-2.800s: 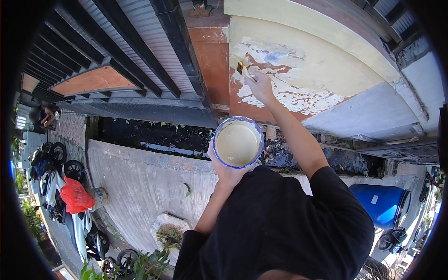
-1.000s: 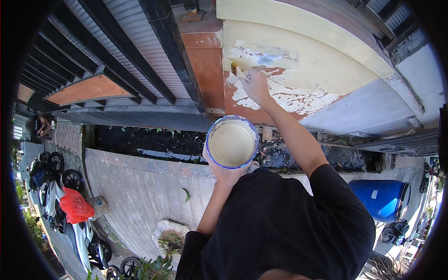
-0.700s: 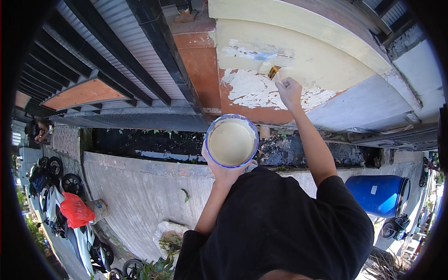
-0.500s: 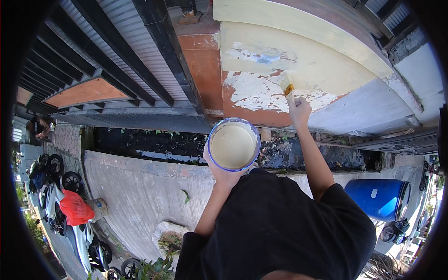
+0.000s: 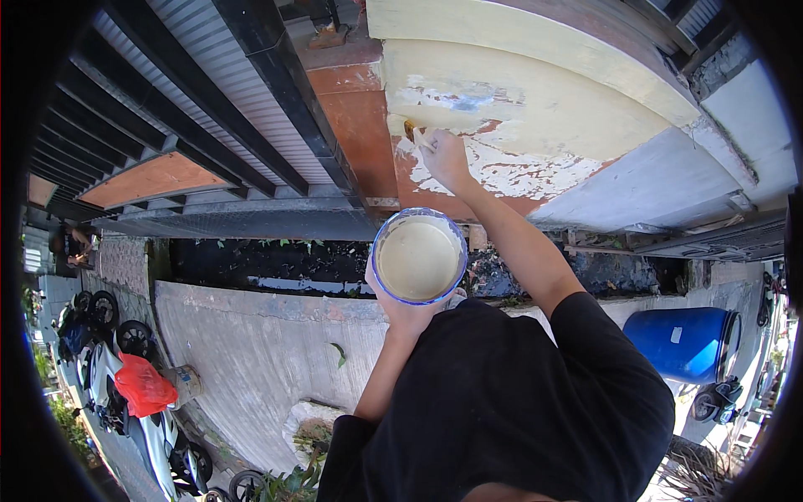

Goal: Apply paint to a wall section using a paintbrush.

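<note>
Looking down from the head view, the only one there is, I see both hands of the person clamped on something. The left hand [image 5: 403,309] is closed around the lower side of a round tub [image 5: 462,251], with the thumb at its left; the fingers beneath are mostly hidden. The tub is held just in front of the black shirt [image 5: 493,393], its mouth facing up, probably so that the pale cream paint [image 5: 418,259] stays level and near to the other arm. The right hand [image 5: 447,159] is stretched forward and shut upon the handle of a brush [image 5: 421,139], with the fingers bunched together, a grip which seems good for steering. The brush tip is at the left part of the cream wall [image 5: 577,109], close to the orange face [image 5: 355,138]; it seems to touch, but blur makes this not certain. Below the wall, the white and orange patch [image 5: 519,171] lies to the right of the brush. A dark channel [image 5: 251,263] separates the wall from the pavement [image 5: 242,343], which may explain why the right arm is so extended.
</note>
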The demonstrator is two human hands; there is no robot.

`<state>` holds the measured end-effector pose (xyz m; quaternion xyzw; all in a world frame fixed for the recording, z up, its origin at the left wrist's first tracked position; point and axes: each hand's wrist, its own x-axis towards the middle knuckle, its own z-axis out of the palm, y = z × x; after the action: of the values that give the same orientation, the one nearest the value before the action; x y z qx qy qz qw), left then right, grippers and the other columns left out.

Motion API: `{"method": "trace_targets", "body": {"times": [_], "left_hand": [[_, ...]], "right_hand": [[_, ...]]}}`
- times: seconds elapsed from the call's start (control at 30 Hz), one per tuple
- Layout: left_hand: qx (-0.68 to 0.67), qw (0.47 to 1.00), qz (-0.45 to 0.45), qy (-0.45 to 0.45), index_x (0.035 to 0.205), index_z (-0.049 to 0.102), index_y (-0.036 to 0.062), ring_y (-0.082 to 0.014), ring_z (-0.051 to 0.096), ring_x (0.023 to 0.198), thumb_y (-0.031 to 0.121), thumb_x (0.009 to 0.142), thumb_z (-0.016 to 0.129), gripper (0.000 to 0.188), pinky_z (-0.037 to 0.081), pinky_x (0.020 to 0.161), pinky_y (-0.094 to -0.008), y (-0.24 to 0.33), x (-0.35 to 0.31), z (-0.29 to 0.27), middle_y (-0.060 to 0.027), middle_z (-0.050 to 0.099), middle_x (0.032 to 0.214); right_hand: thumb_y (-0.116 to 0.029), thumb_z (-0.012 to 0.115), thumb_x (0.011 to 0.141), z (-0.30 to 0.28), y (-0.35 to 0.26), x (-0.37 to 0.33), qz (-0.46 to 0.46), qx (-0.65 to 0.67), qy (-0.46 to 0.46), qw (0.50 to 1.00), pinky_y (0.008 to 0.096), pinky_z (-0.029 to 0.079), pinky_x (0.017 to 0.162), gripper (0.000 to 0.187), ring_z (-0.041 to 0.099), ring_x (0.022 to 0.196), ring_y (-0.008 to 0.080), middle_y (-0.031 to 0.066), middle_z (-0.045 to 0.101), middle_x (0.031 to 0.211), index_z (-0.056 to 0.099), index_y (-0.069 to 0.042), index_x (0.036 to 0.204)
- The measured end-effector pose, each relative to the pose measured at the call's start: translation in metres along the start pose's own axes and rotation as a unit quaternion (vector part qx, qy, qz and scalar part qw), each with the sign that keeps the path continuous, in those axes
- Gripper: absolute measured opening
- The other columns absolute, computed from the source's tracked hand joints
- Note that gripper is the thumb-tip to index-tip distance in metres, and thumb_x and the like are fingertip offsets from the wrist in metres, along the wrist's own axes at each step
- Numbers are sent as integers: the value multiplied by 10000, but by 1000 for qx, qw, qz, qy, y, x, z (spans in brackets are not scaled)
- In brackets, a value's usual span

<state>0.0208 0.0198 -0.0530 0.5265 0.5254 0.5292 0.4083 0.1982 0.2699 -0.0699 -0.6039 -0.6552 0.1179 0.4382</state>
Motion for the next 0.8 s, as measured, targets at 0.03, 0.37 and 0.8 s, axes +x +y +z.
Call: {"method": "trace_targets", "body": {"times": [0.03, 0.37, 0.8], "left_hand": [[-2, 1000, 11, -4, 1542, 211, 36, -307, 461, 1399, 314, 551, 1061, 1336, 373, 1170, -466, 2, 2, 0, -176, 410, 1502], [-4, 1000, 6, 3, 1548, 214, 32, -307, 464, 1390, 333, 574, 1049, 1318, 362, 1175, -467, -5, 3, -5, -170, 413, 1496], [-15, 999, 20, 22, 1544, 221, 32, -300, 462, 1394, 314, 561, 1055, 1320, 374, 1171, -465, -5, -1, -8, -164, 410, 1504]], "right_hand": [[-119, 814, 823, -8, 6, 0, 13, -19, 4, 1000, 409, 564, 638, 179, 723, 669, 326, 207, 722, 761, 708, 25, 826], [-117, 817, 839, -53, 40, -71, 136, -43, 52, 988, 371, 559, 615, 162, 714, 641, 243, 162, 728, 737, 716, 10, 831], [-141, 789, 862, 0, 36, -31, 59, 10, 26, 998, 448, 540, 647, 213, 694, 694, 361, 203, 692, 763, 652, 15, 820]]}}
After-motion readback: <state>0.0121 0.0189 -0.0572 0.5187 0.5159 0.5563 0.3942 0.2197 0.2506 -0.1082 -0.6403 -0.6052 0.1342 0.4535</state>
